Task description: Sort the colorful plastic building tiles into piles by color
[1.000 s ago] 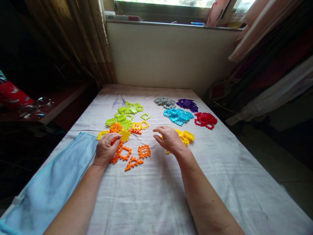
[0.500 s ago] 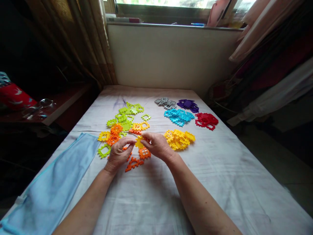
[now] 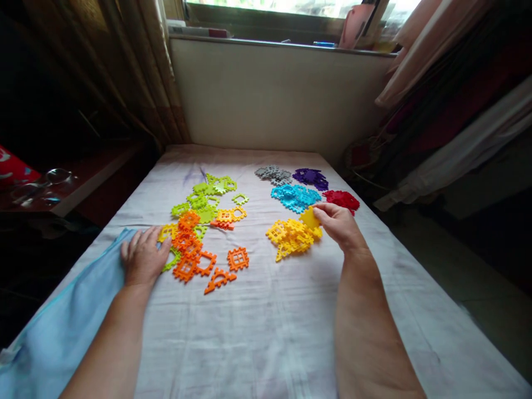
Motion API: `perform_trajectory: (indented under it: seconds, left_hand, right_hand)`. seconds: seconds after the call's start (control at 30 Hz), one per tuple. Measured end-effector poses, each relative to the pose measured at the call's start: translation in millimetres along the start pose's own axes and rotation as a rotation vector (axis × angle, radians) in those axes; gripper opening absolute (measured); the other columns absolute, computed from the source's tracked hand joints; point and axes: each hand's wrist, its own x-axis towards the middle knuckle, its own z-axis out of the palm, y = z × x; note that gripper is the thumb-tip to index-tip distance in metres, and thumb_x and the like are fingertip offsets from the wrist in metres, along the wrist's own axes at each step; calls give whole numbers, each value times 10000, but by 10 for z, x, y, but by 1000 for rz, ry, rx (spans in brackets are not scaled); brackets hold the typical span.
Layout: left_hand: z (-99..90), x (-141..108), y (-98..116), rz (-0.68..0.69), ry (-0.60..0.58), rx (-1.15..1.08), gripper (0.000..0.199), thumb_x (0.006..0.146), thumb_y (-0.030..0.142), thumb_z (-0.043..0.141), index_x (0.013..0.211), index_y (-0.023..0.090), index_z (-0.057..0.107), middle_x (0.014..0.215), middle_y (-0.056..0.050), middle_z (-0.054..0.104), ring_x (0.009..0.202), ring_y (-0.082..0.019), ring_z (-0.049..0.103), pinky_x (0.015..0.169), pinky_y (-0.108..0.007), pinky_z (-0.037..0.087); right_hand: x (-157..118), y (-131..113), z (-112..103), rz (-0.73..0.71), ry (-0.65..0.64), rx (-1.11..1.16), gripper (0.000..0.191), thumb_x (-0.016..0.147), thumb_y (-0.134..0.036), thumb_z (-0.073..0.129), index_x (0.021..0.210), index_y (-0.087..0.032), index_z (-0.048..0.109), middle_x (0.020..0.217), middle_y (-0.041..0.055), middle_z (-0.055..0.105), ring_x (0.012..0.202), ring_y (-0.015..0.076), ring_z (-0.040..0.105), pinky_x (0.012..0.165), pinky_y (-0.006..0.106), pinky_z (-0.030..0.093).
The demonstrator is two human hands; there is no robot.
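My right hand (image 3: 338, 224) pinches a solid yellow toothed building tile (image 3: 309, 217) just over the back right of the yellow pile (image 3: 293, 235). My left hand (image 3: 143, 256) lies palm down with fingers stretched out, at the left edge of the mixed tiles. Its fingertips are beside a yellow window tile (image 3: 167, 233), and whether they touch it I cannot tell. A green frame tile (image 3: 174, 259) sits partly behind that hand. Orange tiles (image 3: 187, 244) lie to its right, with an orange window tile (image 3: 238, 259) and an orange triangular tile (image 3: 219, 280) nearer me.
Green tiles (image 3: 205, 200) spread behind the orange ones. Sorted heaps of grey (image 3: 273, 174), purple (image 3: 311, 178), blue (image 3: 295, 197) and red tiles (image 3: 343, 200) lie at the back right. A light blue zipped bag (image 3: 78, 310) lies along the left side of the white sheet (image 3: 241, 343).
My hands have moved apart. The right hand carried the yellow tile from the middle to the yellow pile; the left hand moved left and spread its fingers.
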Motion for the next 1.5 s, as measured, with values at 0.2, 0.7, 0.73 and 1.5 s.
perform_trajectory:
  seconds: [0.2,0.7,0.73,1.5]
  left_hand:
    - [-30,19,31,33,-105,5,470,924,453,406,1214,196,672,1320,-184,639,1258,-411,538,1059,-660,320]
    - [-68,31,26,40,-57,13,460,910,448,384,1121,199,707,1121,-128,733,995,-326,656,912,-467,460]
    - [-71,36,22,35,-36,-11,452,913,464,387,1090,207,714,1079,-120,740,963,-322,661,881,-458,475]
    - [-174,-567,1412,163,-276,-821,375,835,554,612,964,215,707,802,-19,755,701,-168,710,614,-242,555]
  right_hand:
    - [-30,55,32,149,-179,-144,250,687,-311,585,793,-163,757,653,7,679,582,134,568,518,221,402]
    - [49,280,-88,133,-168,-446,289,742,-262,566,907,-179,788,859,41,774,771,181,681,636,233,477]
    - [50,272,-93,108,-139,-460,294,755,-272,569,931,-184,786,902,50,779,807,191,692,666,245,491]
    - [-566,-654,931,-381,-848,-146,191,867,-336,635,781,-172,683,635,-53,568,587,87,487,530,198,354]
